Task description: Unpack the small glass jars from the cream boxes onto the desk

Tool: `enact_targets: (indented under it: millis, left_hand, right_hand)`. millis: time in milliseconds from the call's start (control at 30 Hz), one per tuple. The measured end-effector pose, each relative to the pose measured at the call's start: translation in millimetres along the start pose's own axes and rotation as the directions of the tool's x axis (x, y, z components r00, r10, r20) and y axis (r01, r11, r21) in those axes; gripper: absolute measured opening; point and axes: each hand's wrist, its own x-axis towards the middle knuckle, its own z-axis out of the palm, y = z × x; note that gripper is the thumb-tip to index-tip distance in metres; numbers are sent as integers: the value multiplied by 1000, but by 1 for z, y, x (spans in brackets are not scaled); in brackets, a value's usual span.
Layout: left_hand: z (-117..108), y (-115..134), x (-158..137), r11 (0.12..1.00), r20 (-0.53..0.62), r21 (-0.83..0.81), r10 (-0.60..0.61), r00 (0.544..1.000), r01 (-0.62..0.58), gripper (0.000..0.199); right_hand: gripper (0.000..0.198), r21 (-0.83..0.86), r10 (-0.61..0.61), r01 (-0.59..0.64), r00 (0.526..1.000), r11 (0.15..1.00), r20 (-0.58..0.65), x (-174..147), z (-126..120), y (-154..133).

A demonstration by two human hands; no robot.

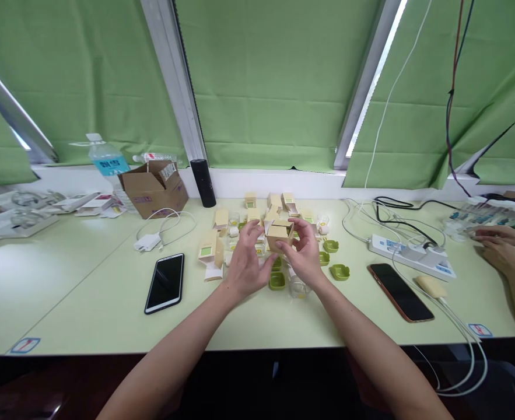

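My right hand (pixel 303 254) is closed on a small tan cardboard box (pixel 279 235), its thumb on the near side and its fingers at the right edge. The box's top flaps stand up, and something green shows inside. Just left of the box is my left hand (pixel 249 256), thumb and fingers apart; whether a fingertip touches the box is hard to tell. Around and beneath the hands lie several green square dishes (pixel 277 281), small clear glass pieces (pixel 300 287) and open tan boxes (pixel 211 249). Part of this group is hidden behind my hands.
A phone (pixel 165 283) lies left, another phone (pixel 400 291) right, near a power strip (pixel 412 256) with cables. Behind stand a brown carton (pixel 154 189), a black cylinder (pixel 203 183) and a water bottle (pixel 108 160). Another person's hands (pixel 502 245) are at the far right.
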Motion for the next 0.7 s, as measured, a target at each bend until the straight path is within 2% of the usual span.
enact_targets:
  millis: [100,200,300,400,567,700]
  left_hand:
    - [7,7,-5,1000,51,17,-25,998,24,76]
    - [12,10,-11,998,38,3,-57,998,57,71]
    - [15,11,-14,993,-10,-51,-106,994,105,67]
    - [16,8,-15,976,-6,-147,-163,987,161,65]
    - [11,0,-13,959,27,-224,-172,985,173,55]
    - [-2,-3,-6,959,143,-194,-179,973,205,55]
  right_hand:
    - [54,-65,-46,40,996,997,-82,-7,10,3]
    - [51,-183,-165,146,982,972,-94,-14,19,5]
    - [38,-314,-320,299,947,901,-15,-18,23,4]
    - [28,-436,-428,425,899,793,98,-18,20,-1]
    - [33,-577,-449,480,869,661,209,-15,7,-9]
    - [42,-638,-486,513,840,574,239,-11,-1,-11]
